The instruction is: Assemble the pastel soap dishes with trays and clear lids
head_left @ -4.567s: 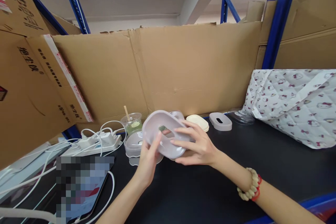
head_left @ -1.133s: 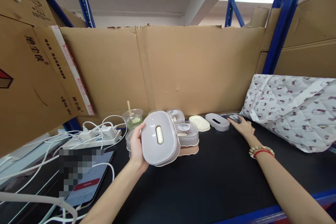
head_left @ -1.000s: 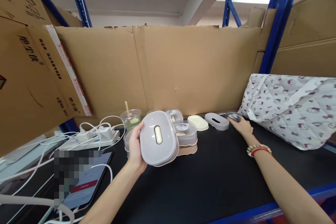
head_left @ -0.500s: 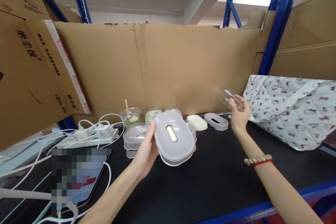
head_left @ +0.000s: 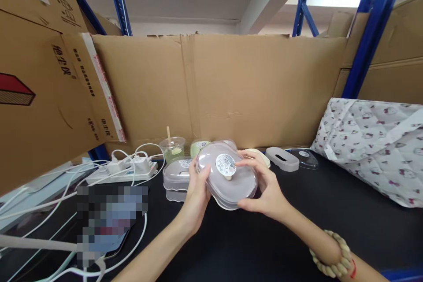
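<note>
My left hand point(head_left: 197, 196) grips the left side of a grey plastic box point(head_left: 225, 205) with rounded corners, tilted towards me above the table. A clear plastic lid point(head_left: 243, 180) with a round printed sticker point(head_left: 226, 165) lies over the box's top face. My right hand point(head_left: 266, 187) holds the lid's right side, thumb at the lower edge and fingers along the upper one. Whether the lid is pressed fully down I cannot tell. Behind my left hand stand stacked grey boxes point(head_left: 175, 176). A cream part point(head_left: 261, 156) is partly hidden behind my right fingers.
A slotted grey cover point(head_left: 282, 159) and another clear lid point(head_left: 304, 158) lie at the back right. A drink cup point(head_left: 173, 149) and a green box point(head_left: 198, 147) stand behind. Left are a power strip point(head_left: 122, 172), cables and a tablet point(head_left: 115, 220); right, a quilted bag point(head_left: 376, 145).
My right hand has brought the clear lid from the right, near the bag, onto the grey box. My left hand still holds the box. The view has turned slightly left.
</note>
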The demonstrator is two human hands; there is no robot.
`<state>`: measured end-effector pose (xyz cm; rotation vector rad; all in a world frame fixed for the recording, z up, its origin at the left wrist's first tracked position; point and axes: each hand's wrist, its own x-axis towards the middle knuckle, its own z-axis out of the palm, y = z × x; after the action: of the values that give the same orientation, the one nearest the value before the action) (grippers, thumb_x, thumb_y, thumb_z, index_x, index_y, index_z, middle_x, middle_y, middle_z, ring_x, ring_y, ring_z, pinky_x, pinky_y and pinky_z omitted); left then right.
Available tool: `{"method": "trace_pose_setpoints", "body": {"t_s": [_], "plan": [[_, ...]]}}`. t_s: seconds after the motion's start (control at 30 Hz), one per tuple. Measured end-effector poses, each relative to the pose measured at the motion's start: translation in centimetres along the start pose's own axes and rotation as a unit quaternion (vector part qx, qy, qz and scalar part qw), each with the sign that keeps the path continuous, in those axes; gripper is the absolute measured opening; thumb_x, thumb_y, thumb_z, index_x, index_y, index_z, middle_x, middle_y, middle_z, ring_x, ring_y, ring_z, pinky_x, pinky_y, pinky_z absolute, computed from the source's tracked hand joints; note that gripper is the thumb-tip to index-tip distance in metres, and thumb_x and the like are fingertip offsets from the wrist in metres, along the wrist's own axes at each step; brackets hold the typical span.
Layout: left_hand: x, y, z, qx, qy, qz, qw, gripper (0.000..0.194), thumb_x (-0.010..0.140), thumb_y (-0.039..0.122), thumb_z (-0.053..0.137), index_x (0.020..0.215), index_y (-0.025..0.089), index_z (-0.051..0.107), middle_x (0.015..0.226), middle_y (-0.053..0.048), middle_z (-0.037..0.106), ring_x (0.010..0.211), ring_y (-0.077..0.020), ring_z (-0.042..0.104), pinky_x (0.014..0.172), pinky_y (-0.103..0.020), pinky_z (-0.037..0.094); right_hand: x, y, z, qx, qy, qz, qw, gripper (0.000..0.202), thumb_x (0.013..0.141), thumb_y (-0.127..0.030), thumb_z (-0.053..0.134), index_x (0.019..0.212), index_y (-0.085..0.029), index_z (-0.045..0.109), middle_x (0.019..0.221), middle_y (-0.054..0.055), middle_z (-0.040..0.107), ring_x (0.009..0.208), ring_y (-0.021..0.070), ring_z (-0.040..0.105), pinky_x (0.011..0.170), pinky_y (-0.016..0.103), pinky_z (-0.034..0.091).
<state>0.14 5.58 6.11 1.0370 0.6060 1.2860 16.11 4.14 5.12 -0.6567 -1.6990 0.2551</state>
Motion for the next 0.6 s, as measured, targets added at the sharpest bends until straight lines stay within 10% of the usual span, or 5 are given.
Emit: {"method": "trace_pose_setpoints", "body": {"t_s": [0.27,0.6], "plan": [[-0.1,-0.6,-0.8,0.17,-0.199,0.355,0.898,0.064,0.069,0.027,0.063,0.124,0.029,0.03,0.112,-0.002,0.057,0.097,-0.0133,0.061,0.084,-0.023,0.05,-0.1,-1.3,0.0,0.153,-0.033,0.132,0.979,0.086,0.064,-0.06,0.066,0.129,-0.017,0.031,0.115,0.012,0.055,0.1,0.0103,0.06,0.083,0.017,0.052],[-0.5,-0.2,-0.8,0.184,-0.162,0.34,0.908,0.053,0.069,0.037,0.071,0.115,0.028,0.046,0.106,0.002,0.059,0.094,-0.0081,0.06,0.081,-0.014,0.049,-0.6,-0.9,0.0,0.1,-0.066,0.095,0.988,0.077,0.069,-0.054,0.065,0.128,-0.015,0.036,0.098,0.008,0.062,0.087,0.0105,0.064,0.072,0.015,0.052]]}}
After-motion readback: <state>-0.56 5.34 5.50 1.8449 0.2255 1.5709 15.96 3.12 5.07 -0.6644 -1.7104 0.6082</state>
